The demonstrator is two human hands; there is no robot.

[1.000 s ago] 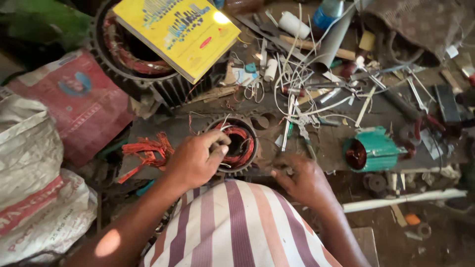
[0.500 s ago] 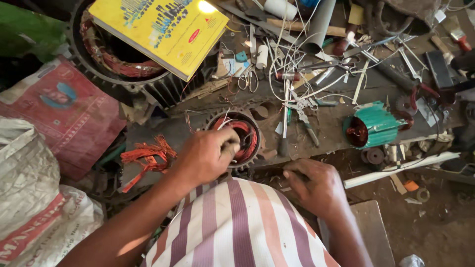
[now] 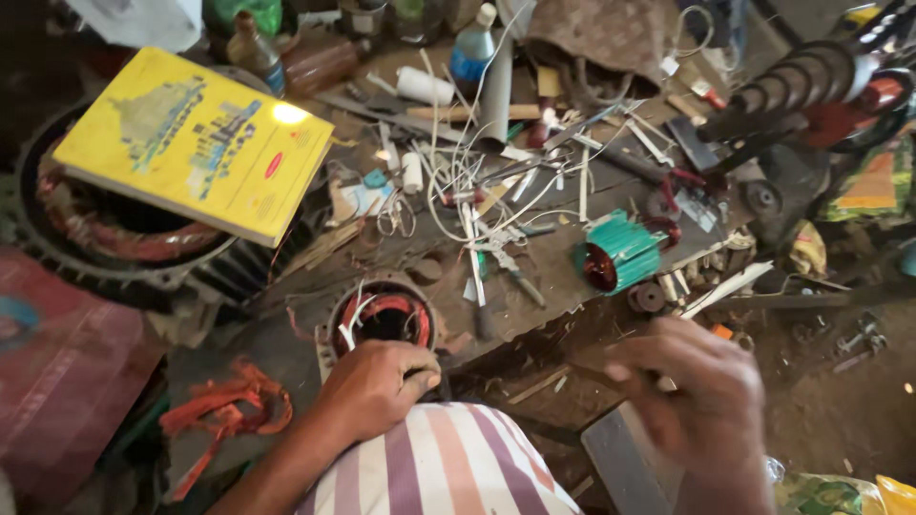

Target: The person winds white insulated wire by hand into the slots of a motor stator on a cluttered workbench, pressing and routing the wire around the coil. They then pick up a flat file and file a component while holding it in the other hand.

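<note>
Left hand (image 3: 377, 386) clamped on rim of small motor stator (image 3: 384, 319) at near edge of surface (image 3: 563, 286). Right hand (image 3: 692, 396) blurred, can't tell its grip. Risk: fingers snagging the copper windings (image 3: 396, 310), or stator slipping off.

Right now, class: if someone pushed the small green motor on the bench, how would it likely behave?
The green motor lies on its side and looks cylindrical, so it may roll. Its copper winding suggests it is heavy for its size. Its ribbed casing looks rigid.

The small stator (image 3: 384, 319) sits on the worktop (image 3: 534, 286) just beyond the left hand (image 3: 377, 386). A book (image 3: 196, 143) lies on the large stator (image 3: 105, 243) to its left. The finned motor (image 3: 620, 253) lies to its right, beyond the right hand (image 3: 692, 391).
</note>
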